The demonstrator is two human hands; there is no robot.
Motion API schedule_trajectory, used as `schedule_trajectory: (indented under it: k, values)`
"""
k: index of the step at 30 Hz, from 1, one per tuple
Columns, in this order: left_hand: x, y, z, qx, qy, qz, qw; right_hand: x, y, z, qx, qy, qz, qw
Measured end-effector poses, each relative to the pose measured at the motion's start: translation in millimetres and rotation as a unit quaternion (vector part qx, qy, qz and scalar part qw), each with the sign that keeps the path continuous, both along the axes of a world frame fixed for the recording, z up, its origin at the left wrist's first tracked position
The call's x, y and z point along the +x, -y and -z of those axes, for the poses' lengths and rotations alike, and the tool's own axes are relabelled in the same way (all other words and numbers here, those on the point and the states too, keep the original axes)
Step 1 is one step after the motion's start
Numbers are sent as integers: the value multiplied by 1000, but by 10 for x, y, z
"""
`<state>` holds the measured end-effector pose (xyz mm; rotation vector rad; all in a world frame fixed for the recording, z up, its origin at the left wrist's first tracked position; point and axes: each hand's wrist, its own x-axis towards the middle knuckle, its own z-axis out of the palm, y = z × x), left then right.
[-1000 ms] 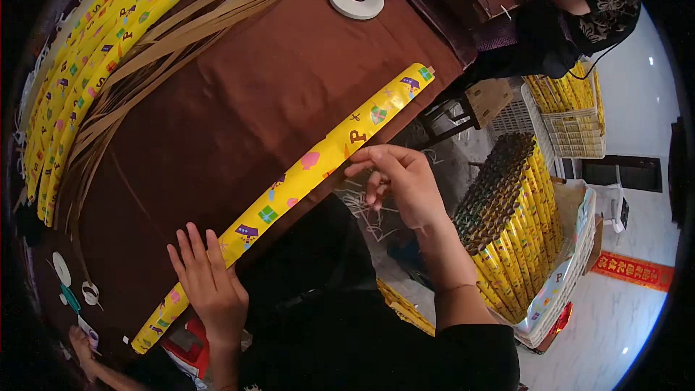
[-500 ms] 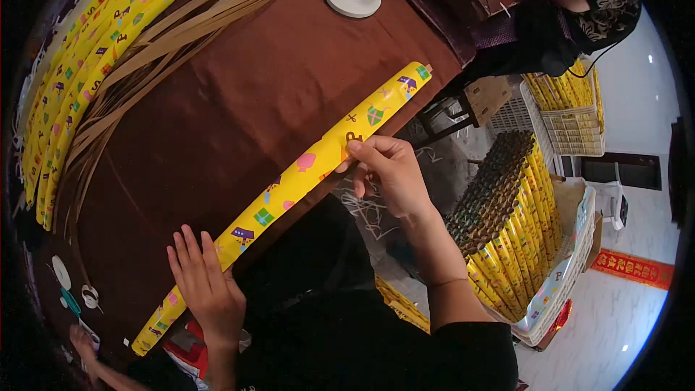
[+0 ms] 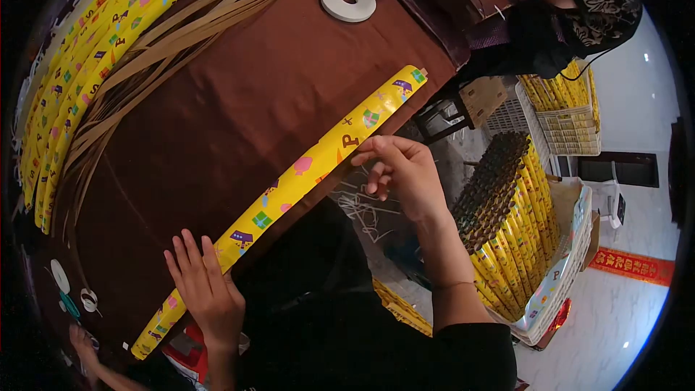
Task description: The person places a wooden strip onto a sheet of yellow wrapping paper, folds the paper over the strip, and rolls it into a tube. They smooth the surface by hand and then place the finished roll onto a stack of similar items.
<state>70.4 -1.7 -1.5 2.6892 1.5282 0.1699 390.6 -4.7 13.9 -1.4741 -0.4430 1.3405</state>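
A long tube wrapped in yellow patterned paper (image 3: 304, 166) lies diagonally along the near edge of a brown-covered table (image 3: 239, 94). My left hand (image 3: 203, 289) lies flat, fingers spread, on the tube's lower end. My right hand (image 3: 402, 174) hovers at the tube's middle near the letter P, thumb and forefinger pinched close at the paper's edge. Whether it grips a thin strip there is too small to tell.
Several yellow wrapped tubes (image 3: 79, 58) and tan paper strips (image 3: 174, 29) lie at the table's far left. A white tape roll (image 3: 348, 0) sits at the far edge. A basket of wrapped tubes (image 3: 514, 232) stands at right. Another person (image 3: 572, 7) sits across.
My right hand touched the tube's edge half a second ago and has now drawn slightly right and off it. My left hand stays pressed on the tube.
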Motion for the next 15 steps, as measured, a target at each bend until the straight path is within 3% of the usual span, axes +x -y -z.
schedule_trajectory:
  k: [6,15]
  values:
    - [27,10,-21,1,2,-1,1000,-33,-169,-6,-33,73,-8,997]
    - [39,12,-42,-13,-5,-17,1000,31,-116,168,25,-10,-7,1000]
